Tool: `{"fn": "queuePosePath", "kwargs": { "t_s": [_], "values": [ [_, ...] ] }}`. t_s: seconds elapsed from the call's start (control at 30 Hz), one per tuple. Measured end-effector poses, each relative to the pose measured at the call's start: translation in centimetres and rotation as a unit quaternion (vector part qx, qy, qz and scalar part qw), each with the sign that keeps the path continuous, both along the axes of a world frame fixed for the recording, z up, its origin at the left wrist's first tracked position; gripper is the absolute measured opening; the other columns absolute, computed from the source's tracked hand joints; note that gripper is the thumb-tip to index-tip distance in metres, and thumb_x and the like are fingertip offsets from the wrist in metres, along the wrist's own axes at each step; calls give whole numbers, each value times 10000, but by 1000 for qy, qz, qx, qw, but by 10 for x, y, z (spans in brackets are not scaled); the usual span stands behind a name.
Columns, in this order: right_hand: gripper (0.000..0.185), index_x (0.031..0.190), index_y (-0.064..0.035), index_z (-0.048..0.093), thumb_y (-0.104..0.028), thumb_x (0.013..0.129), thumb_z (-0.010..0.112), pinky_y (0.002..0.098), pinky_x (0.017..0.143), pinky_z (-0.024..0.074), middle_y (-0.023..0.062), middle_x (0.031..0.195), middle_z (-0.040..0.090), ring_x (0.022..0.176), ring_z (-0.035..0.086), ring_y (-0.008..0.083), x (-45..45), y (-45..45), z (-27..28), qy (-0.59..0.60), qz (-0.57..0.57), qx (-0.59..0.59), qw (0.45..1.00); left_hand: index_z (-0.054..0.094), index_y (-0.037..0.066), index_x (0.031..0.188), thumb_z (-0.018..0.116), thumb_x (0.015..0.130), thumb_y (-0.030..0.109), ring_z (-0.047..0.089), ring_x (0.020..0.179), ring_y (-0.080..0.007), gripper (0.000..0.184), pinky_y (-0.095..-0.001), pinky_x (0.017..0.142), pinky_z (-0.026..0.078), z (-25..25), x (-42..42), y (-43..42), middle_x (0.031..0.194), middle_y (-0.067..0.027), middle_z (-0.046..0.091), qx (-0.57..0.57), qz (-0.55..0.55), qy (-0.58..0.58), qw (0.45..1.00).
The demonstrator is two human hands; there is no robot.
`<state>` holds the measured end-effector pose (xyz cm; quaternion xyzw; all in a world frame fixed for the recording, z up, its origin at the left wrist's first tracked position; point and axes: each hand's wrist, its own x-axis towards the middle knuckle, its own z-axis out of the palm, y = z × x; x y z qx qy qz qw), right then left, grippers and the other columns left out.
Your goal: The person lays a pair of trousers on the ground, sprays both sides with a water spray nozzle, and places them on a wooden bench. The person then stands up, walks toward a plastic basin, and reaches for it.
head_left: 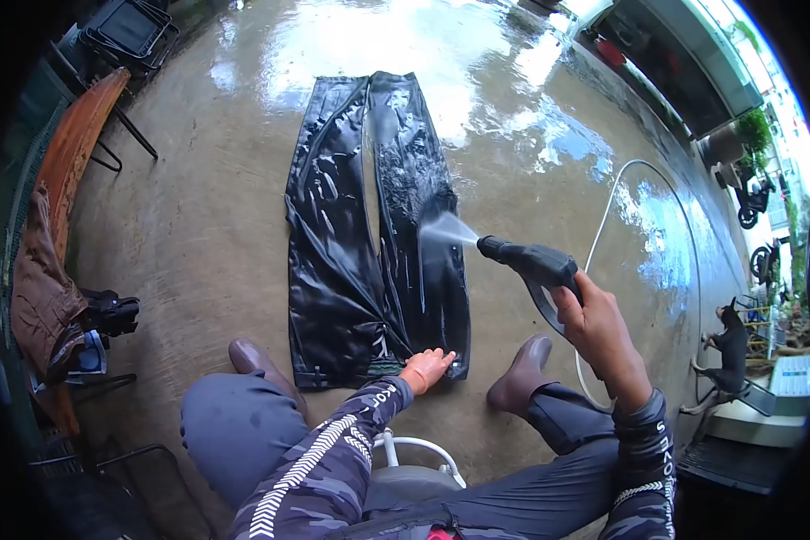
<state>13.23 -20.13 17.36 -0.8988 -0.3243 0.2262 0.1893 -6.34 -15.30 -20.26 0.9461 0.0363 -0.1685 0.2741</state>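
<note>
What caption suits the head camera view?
Right hand sprays black trousers with a spray gun; left hand rests on them.

Can't see much of the spray gun's (535,261) grip tbh, it's mostly behind the R hand (596,326). L hand (428,369) blocks a bit of the black trousers' (333,234) waistband, & the spray (445,230) blurs the leg fabric where it hits. Hose (637,162) disappears behind the R forearm. Stool's (412,481) mostly under the person, both sleeves (319,459) cut off at btm edge. Motorbikes (754,200) way too small for details imo.
</note>
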Motion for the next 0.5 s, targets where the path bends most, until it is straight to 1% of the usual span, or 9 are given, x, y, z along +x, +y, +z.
{"fn": "queuePosePath", "kwargs": {
  "t_s": [0.13, 0.2, 0.27, 0.3, 0.33, 0.4, 0.43, 0.47, 0.5],
  "values": [
    [450, 1339, -104, 552, -385, 987, 562, 494, 675, 495, 256, 782, 644, 785, 636, 478, 2, 7, -5, -26, -10, 14, 1000, 456, 174, 1454, 474, 974, 99, 661, 1000, -332, 486, -437, 820, 572, -4, -12, -52, 1099, -154, 601, -63, -29, -2, 998],
    [442, 1335, -110, 556, -389, 991, 557, 492, 658, 494, 253, 764, 641, 766, 640, 472, -3, 2, -9, -60, -18, 53, 997, 444, 180, 1467, 476, 971, 87, 651, 1030, -343, 506, -436, 843, 570, 7, -12, -72, 1121, -160, 593, -105, -34, 14, 994],
    [434, 1329, -118, 561, -387, 989, 559, 498, 662, 494, 253, 764, 643, 766, 643, 468, -7, -4, -5, -59, -10, 33, 998, 438, 177, 1473, 510, 953, 83, 640, 1056, -346, 533, -443, 846, 566, 11, -13, -87, 1134, -154, 594, -129, -24, -2, 991],
    [425, 1323, -127, 567, -386, 987, 561, 504, 667, 494, 253, 764, 645, 765, 647, 464, -9, -6, -1, -60, -2, 14, 998, 440, 175, 1473, 589, 921, 170, 628, 1077, -353, 572, -467, 867, 550, 10, -10, -90, 1187, -150, 589, -137, -28, 4, 990],
    [425, 1323, -127, 567, -386, 987, 561, 504, 667, 494, 253, 764, 645, 765, 647, 464, -10, -8, 3, -58, -2, 17, 998, 440, 175, 1473, 589, 921, 170, 628, 1077, -353, 572, -467, 867, 550, 26, -3, -82, 1187, -150, 589, -135, -27, 6, 990],
    [422, 1312, -141, 573, -399, 978, 564, 517, 669, 489, 244, 762, 654, 763, 651, 454, -15, -13, 14, -17, 73, -93, 993, 440, 179, 1477, 649, 891, 296, 605, 1121, -340, 633, -460, 941, 511, 53, 16, -58, 1221, -140, 583, -173, 61, 46, 982],
    [423, 1305, -148, 574, -409, 972, 562, 527, 668, 484, 236, 764, 662, 767, 649, 451, -19, -11, 20, 6, 87, -132, 987, 450, 178, 1466, 670, 876, 330, 559, 1197, -339, 648, -473, 1002, 467, 39, 23, -49, 1272, -136, 567, -149, 111, 2, 983],
    [423, 1305, -148, 574, -409, 972, 562, 527, 668, 484, 236, 764, 662, 767, 649, 451, -21, -13, 18, 9, 84, -129, 988, 461, 176, 1455, 692, 860, 365, 512, 1274, -338, 665, -486, 1062, 423, 25, 27, -38, 1322, -132, 551, -124, 158, -42, 979],
    [422, 1300, -147, 575, -413, 973, 559, 525, 665, 484, 234, 762, 662, 765, 648, 450, -22, -15, 17, 24, 101, -129, 986, 443, 183, 1472, 692, 865, 379, 405, 1363, -343, 685, -522, 1100, 363, 24, 28, -25, 1421, -140, 469, -26, 188, -49, 981]
  ]
}}
